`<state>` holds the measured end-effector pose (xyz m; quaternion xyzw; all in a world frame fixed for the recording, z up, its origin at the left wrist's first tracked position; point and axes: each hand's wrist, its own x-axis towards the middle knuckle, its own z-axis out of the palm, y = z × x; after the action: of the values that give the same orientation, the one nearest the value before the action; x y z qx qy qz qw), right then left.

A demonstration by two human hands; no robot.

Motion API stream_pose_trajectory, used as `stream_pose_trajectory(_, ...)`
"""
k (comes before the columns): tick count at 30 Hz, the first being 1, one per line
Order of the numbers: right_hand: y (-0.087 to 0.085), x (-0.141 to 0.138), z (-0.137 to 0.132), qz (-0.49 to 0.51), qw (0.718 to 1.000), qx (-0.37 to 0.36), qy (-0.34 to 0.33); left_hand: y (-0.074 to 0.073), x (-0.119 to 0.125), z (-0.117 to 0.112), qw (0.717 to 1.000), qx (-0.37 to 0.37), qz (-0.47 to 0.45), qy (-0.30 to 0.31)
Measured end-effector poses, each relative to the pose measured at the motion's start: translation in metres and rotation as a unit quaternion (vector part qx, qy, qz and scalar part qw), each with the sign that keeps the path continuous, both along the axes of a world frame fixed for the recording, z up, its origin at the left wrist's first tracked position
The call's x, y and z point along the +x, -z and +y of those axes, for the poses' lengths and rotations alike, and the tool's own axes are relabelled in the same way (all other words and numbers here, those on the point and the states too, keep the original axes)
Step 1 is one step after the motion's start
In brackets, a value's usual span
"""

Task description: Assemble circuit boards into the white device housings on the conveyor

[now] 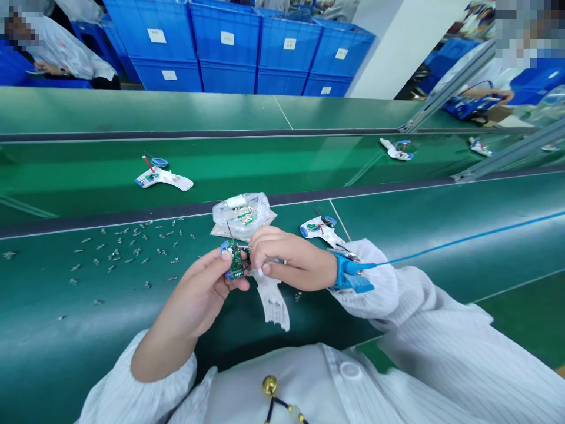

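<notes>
My left hand [207,291] pinches a small green circuit board [236,261] with a blue ring and red wires, held over a white plastic housing [273,297]. My right hand [293,259] is closed on the same assembly from the right, fingers pressed at the board's edge. A blue wrist strap [351,274] with a blue cord sits on my right wrist. Just beyond my hands lies a clear plastic bag [241,215] of small green boards.
Several small metal screws [128,247] lie scattered on the green table to the left. A finished white part [320,229] rests near my right hand. More white assemblies [163,175] [397,150] ride the green conveyor. Blue crates [229,47] stand behind; other workers sit at both far corners.
</notes>
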<state>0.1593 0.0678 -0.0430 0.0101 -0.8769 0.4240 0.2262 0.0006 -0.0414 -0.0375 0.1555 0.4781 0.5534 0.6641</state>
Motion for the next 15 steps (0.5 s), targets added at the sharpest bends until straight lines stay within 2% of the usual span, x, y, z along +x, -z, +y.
stream_pose_trajectory(4,0.007,-0.001,-0.003,0.013,0.997,-0.067,0.024,0.002,-0.001,-0.002,1.000,0.015,0.001,0.019)
stream_pose_trajectory(9,0.013,-0.006,-0.005,0.032,0.995,-0.086,0.032,0.002,-0.001,-0.004,0.999,0.033,0.006,0.041)
stream_pose_trajectory(12,0.011,-0.008,-0.006,0.042,0.991,-0.115,0.054,-0.001,0.000,-0.004,0.998,0.037,0.019,0.052)
stream_pose_trajectory(15,0.003,-0.007,-0.009,0.050,0.985,-0.142,0.081,-0.001,0.002,-0.004,0.995,0.044,0.069,0.048)
